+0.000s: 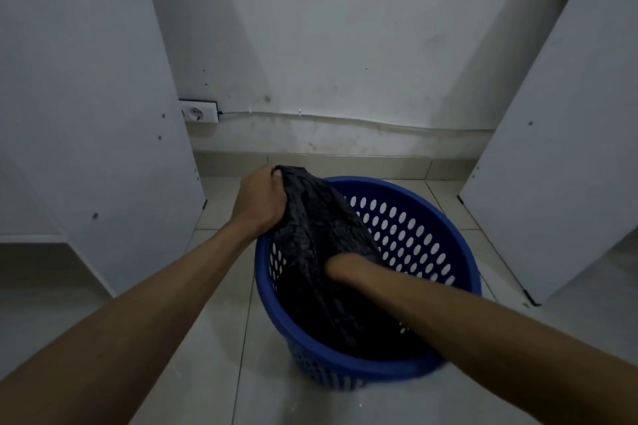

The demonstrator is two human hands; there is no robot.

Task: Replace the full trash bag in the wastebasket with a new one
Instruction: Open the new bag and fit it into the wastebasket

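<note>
A blue perforated plastic wastebasket (424,217) stands on the tiled floor in front of me. A black trash bag (317,228) hangs partly inside it, its top bunched above the basket's left rim. My left hand (264,200) grips that bunched top edge of the bag just outside the rim. My right hand (345,267) reaches into the bag's opening inside the basket; its fingers are hidden by the black plastic, only the wrist and the back of the hand show.
White cabinet panels (86,114) rise on the left and on the right (559,166), leaving a narrow tiled bay. A wall socket (199,112) with a cable along the wall sits low at the back left.
</note>
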